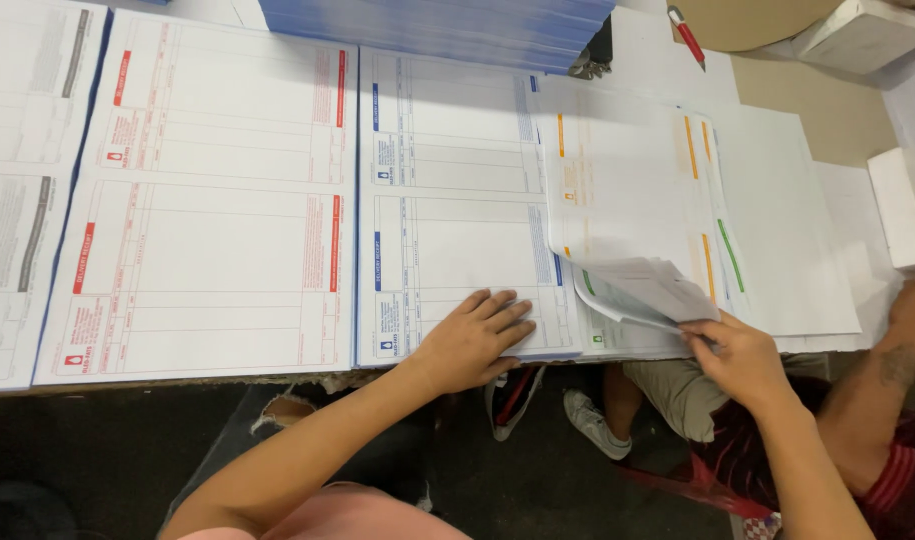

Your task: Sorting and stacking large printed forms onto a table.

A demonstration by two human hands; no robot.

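Left hand (474, 338) lies flat, pinning the blue-printed white form stack (455, 200); our right hand (739, 352) pinches curled loose sheets (642, 285)—lift one cleanly.

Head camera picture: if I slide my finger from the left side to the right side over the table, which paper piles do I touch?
Grey-printed sheets → red-printed forms → blue-printed forms, with the left hand flat on them → orange and green sheets, their corner lifted by the right hand → plain white sheets.
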